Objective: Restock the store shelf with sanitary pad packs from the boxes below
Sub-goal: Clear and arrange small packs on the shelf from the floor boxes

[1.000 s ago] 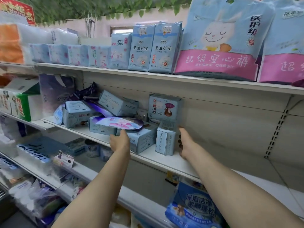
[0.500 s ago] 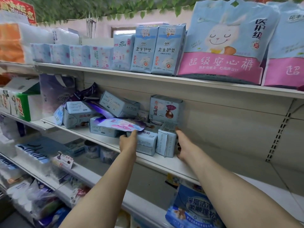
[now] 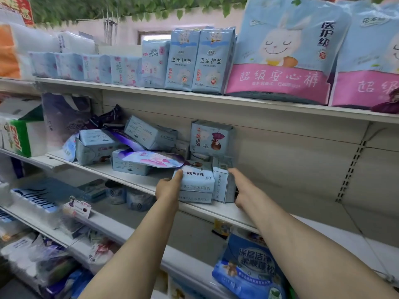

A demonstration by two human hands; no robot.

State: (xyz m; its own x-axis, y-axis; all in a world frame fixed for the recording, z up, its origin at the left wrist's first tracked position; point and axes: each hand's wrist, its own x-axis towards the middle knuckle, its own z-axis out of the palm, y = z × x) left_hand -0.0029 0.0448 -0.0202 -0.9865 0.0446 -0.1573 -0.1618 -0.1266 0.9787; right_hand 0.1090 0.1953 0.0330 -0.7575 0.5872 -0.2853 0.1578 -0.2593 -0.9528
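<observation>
Messy heap of pad packs (image 3: 149, 137) sits left on the middle shelf (image 3: 226, 214). Left hand (image 3: 167, 187) presses straightish fingers on the left face of a flat blue pad pack (image 3: 197, 184) near the front edge. An upright pack (image 3: 223, 184) touches its right side. Right hand (image 3: 243, 188) cups that one, fingers lightly curled. Risk: uneven squeeze tips the upright pack off the front edge. Versus a second ago, both hands have closed in and the packs now touch.
</observation>
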